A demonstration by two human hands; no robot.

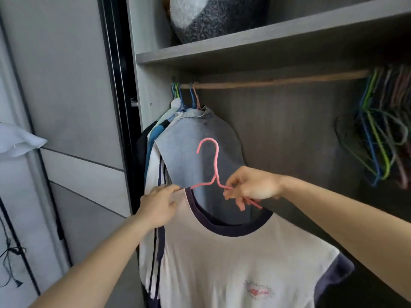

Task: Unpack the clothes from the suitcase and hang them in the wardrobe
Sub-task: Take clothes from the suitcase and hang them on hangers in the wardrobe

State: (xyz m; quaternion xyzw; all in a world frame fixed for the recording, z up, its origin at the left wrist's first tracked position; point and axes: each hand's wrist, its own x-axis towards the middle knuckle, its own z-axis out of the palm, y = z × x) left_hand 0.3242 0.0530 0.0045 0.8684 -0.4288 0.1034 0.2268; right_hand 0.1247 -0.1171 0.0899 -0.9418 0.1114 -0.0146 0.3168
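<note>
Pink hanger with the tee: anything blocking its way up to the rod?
Nothing visible does. The right hand grips the pink hanger, the left hand pinches the T-shirt, below the rod, bare in the middle. Hung clothes crowd its left end behind the hook; empty hangers bunch at the right.

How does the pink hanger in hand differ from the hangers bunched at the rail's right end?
The pink hanger is off the rail, pinched by the right hand; the bunched hangers hook over it. One end of the pink hanger meets the collar of the white T-shirt, pinched by the left hand; the bunched hangers are bare. Both look thin and similarly shaped.
</note>
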